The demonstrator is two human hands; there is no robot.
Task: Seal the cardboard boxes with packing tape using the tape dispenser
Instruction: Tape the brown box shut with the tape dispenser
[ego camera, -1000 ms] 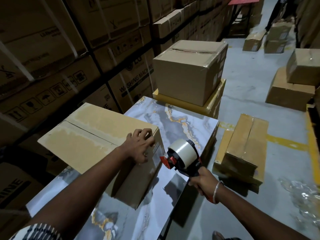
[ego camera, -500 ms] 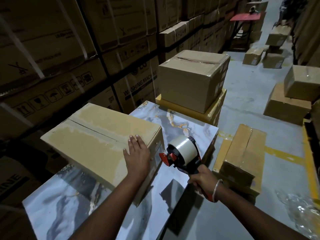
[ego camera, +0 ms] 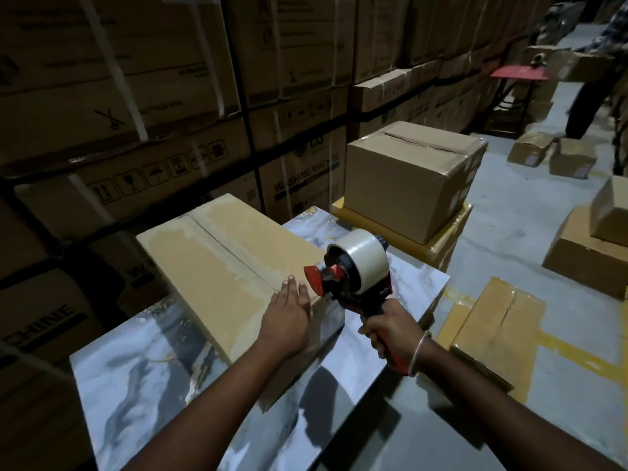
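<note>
1. The cardboard box (ego camera: pixel 217 266) lies on the marble-patterned worktop (ego camera: pixel 142 385), towards its far left edge, flaps closed and the centre seam (ego camera: pixel 224 248) running away from the person with no fresh tape visible on it.
2. The left hand (ego camera: pixel 287 319) now lies flat, fingers straight, on the box's near right corner. A second ago its fingers were curled over that corner; it has opened and slid back to press the top down.
3. The right hand (ego camera: pixel 390 333) grips the red handle of the tape dispenser (ego camera: pixel 353 270), fingers wrapped tight round it.
4. Over the last second the dispenser has risen from beside the box's side to just above the box's top edge, its red front plate close to the left hand's fingertips (ego camera: pixel 289 283).
5. This likely means the box is braced and the first strip is about to start at the near end of the seam.
6. Other boxes stand beyond the worktop's far edge and on the floor to the right.
</note>
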